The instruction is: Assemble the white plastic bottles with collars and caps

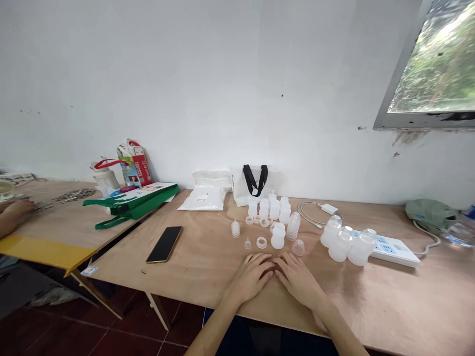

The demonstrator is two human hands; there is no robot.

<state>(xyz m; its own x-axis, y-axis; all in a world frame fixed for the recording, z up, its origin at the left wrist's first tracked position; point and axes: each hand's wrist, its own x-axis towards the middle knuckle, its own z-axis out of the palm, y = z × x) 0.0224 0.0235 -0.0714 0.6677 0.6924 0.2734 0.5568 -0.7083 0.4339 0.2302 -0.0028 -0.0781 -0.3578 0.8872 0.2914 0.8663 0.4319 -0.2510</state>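
My left hand (255,276) and my right hand (297,278) lie flat on the wooden table (200,277), fingertips nearly touching, both holding nothing. Just beyond them stands a white baby bottle body (278,236). A clear dome cap (298,247) sits by my right fingertips. Nearer my left fingers are a ring collar (261,242) and a clear nipple (248,243). A small ribbed translucent piece (235,229) stands farther left. Behind are several white bottle bodies (263,208), more rings (264,222) and a tall clear stack of caps (293,226).
Three capped bottles (359,246) stand at right by a power strip (397,251) and charger (328,209). A phone (164,244) lies left. White packages (204,197) and a tote bag (256,183) rest against the wall. Another person's hand (17,212) is at the far-left table.
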